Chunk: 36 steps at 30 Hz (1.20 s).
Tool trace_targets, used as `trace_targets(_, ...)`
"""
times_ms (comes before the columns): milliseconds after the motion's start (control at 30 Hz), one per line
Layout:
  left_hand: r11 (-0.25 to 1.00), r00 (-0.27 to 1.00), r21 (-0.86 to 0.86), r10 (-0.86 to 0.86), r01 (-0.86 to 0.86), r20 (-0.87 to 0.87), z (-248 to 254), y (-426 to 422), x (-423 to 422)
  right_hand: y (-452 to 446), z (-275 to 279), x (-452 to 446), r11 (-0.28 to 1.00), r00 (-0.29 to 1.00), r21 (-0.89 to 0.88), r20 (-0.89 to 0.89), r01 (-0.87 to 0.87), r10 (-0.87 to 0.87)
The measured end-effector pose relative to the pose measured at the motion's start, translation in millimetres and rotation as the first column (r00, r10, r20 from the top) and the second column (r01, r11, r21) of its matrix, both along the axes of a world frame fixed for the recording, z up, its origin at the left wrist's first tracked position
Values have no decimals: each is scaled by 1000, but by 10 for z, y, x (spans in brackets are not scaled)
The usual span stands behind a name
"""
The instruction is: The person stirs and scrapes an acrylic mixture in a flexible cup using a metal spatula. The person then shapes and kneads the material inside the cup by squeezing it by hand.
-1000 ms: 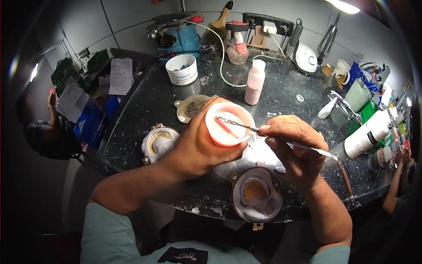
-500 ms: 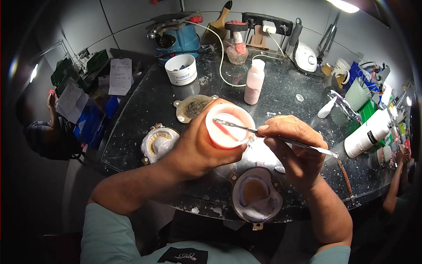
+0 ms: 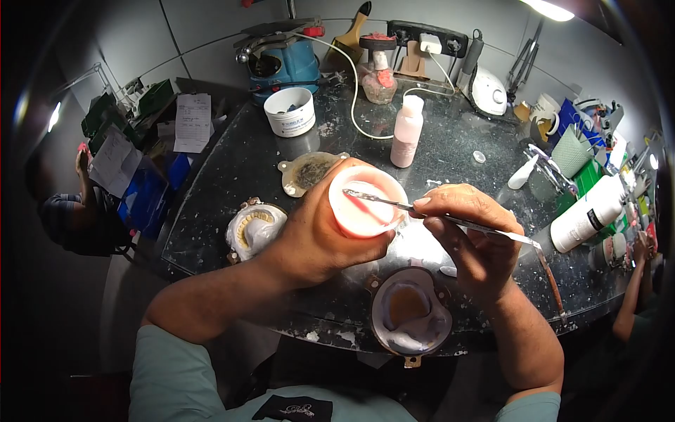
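Note:
My left hand (image 3: 316, 235) is wrapped round a pink cup (image 3: 351, 224), tilted so its inside shows. Between the thumb and fingers of my right hand (image 3: 478, 235) is a metal spatula (image 3: 453, 222), its tip inside the cup over pink material. A plaster cast with a row of teeth (image 3: 254, 228) lies left of my left wrist. Below the cup, near the front edge, sits a round mould (image 3: 411, 316) with an amber hollow. A metal plate (image 3: 309, 173) rests behind my left hand. Behind the cup stands a pink bottle (image 3: 407, 133).
At the back are a white tub (image 3: 290, 121), a blue machine (image 3: 285, 67), a glass jar (image 3: 380, 86) and a white device (image 3: 489, 93). A white bottle (image 3: 587, 214) leans at the right of the dark worktop (image 3: 232, 162). Parts of other people show at far left and right.
The spatula and my right fingers have shifted very slightly. My left hand keeps its hold on the cup, and the other things stand where they were.

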<state>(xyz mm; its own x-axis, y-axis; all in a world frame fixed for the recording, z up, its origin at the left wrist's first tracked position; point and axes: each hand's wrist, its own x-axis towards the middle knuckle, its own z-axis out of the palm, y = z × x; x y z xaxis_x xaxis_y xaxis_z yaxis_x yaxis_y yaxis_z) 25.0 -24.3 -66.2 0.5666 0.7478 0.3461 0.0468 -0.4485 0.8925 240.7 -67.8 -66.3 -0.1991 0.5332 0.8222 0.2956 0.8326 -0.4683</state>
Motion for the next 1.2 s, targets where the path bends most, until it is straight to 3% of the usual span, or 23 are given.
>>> trace_targets(967,1000,997,-16,-24,25,76,-21,14,-12,-21,-25,-26,990,991,-69,-54,120,-124)
trace_targets(1067,999,999,41,-11,9,43,-22,27,-10,-1,-15,1,987,987,-6,12,160,-160)
trace_targets(1200,1000,997,-29,3,-1,76,-29,17,-1,-4,-17,5,980,979,34,43,196,-198)
